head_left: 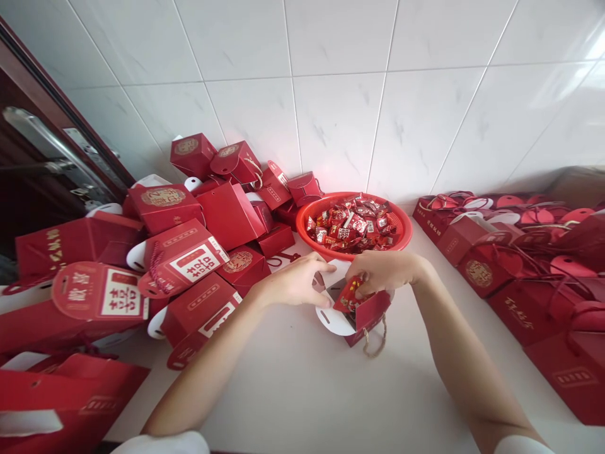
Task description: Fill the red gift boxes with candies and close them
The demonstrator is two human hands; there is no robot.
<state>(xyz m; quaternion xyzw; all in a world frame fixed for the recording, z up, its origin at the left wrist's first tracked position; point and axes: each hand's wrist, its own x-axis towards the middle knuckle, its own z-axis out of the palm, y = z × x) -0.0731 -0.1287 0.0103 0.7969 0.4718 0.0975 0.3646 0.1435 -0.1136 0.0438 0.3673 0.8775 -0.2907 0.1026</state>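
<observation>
A small dark red gift box [373, 312] stands open on the table in front of me, its white-lined flap [332, 323] folded out and a beige rope handle [378, 343] hanging at its right side. My right hand [385, 272] reaches over the box, fingers closed on a shiny red candy packet [348, 296] at its opening. Part of the box's inside is hidden by this hand. My left hand [299, 280] is at the box's left side, thumb and fingers apart beside the flaps. Behind both hands, a red plastic basket [405, 234] holds many wrapped candies [352, 221].
Red gift boxes [186, 255] lie in a jumbled pile on the left. More red boxes [501, 293] stand in rows on the right, with cord handles and raised flaps. A tiled wall [338, 126] rises behind the white table [302, 391]. A door handle [45, 142] is at far left.
</observation>
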